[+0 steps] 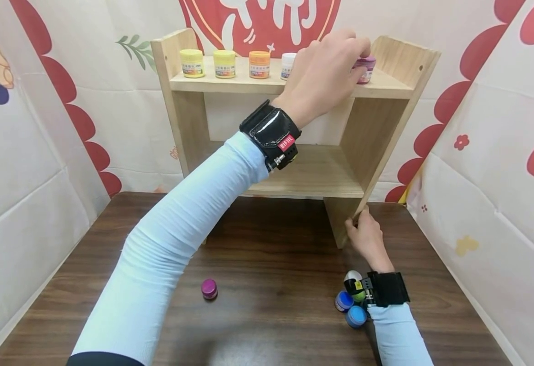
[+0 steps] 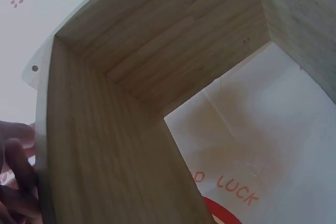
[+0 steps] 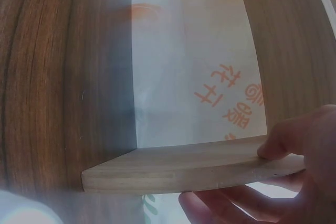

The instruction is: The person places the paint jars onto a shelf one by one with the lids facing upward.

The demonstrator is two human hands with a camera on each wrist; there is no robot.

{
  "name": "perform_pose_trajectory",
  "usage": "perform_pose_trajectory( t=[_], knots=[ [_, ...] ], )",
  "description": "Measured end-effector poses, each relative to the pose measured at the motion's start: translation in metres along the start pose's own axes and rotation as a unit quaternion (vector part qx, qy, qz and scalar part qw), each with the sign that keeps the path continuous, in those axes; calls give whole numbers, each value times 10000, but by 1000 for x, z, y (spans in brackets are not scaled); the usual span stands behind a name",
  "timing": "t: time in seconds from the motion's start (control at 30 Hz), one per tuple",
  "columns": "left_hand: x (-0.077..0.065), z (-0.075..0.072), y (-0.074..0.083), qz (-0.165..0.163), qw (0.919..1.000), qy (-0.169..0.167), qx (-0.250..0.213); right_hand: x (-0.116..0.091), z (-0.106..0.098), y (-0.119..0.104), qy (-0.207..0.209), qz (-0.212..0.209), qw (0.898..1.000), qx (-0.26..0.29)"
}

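Note:
My left hand [image 1: 326,71] reaches over the top board of a wooden shelf [image 1: 303,168], its thumb and fingers at a small purple jar [image 1: 366,69] near the right end. The hand covers part of that jar, and the left wrist view does not show it. Lower down, my right hand [image 1: 368,236] grips the front edge of the shelf's right side panel; in the right wrist view the thumb [image 3: 281,140] is on one face and fingers are on the other. Along the top board stand two yellow jars [image 1: 191,63] [image 1: 224,64], an orange jar [image 1: 259,64] and a white jar [image 1: 287,65].
A magenta jar [image 1: 209,288] stands on the dark wooden table [image 1: 267,325], left of centre. Beside my right wrist are a dark blue jar [image 1: 344,301], a lighter blue jar [image 1: 355,316], a green item [image 1: 359,296] and a white one [image 1: 353,276], partly covered. Printed cloth [image 1: 500,203] hangs around the table.

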State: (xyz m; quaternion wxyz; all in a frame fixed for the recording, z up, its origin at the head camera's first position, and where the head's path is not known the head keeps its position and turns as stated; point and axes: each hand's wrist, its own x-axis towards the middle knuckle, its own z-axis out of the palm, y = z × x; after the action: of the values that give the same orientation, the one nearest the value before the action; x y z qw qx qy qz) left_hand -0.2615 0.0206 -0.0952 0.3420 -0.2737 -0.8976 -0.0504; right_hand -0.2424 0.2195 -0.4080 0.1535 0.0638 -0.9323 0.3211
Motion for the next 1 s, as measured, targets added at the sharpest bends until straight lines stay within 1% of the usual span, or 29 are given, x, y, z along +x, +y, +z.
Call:
perform_pose_trajectory(
  t=[0.13,0.23,0.3,0.37,0.4,0.47,0.5,0.57,0.63,0.7,0.77,0.83,0.9,0.93,0.97,1.0],
  knots=[
    [-1,1,1,-179,9998,-17,67,0,3,-1,-12,-25,10000,23],
    [-4,1,0,-167,9998,3,63,0,4,-2,-28,-38,10000,38],
    [-10,-1,-3,16,9999,115,-45,1,4,-2,-70,-40,9999,81],
    [-22,-2,-7,375,9979,414,-315,2,3,-3,-57,-63,9999,91],
    [-30,-3,-9,581,9952,581,-526,2,2,-3,-22,-86,9999,76],
    [-52,-1,-13,1034,9856,944,-945,1,1,-3,32,-130,9999,50],
    [-66,2,-16,1248,9785,1132,-1189,1,0,-2,74,-155,9999,9],
    [-95,10,-22,1521,9652,1412,-1592,0,-1,-1,142,-188,9997,-53],
    [-126,22,-29,1582,9556,1563,-1935,1,-3,1,136,-187,9997,-76],
    [-157,36,-35,1492,9509,1615,-2179,1,-5,3,120,-183,9997,-82],
    [-186,52,-41,1297,9535,1542,-2243,2,-6,3,108,-168,9998,-82],
    [-215,67,-48,1066,9620,1292,-2155,2,-6,3,92,-148,9998,-75],
    [-242,79,-56,837,9739,812,-1948,2,-5,2,57,-135,9999,-67],
    [-255,84,-61,709,9798,487,-1807,2,-4,1,41,-135,9999,-62],
    [-268,88,-66,572,9843,104,-1667,3,-3,0,13,-132,9999,-50],
    [-281,91,-72,418,9864,-330,-1558,3,-3,0,-18,-126,9999,-37]
  ],
)
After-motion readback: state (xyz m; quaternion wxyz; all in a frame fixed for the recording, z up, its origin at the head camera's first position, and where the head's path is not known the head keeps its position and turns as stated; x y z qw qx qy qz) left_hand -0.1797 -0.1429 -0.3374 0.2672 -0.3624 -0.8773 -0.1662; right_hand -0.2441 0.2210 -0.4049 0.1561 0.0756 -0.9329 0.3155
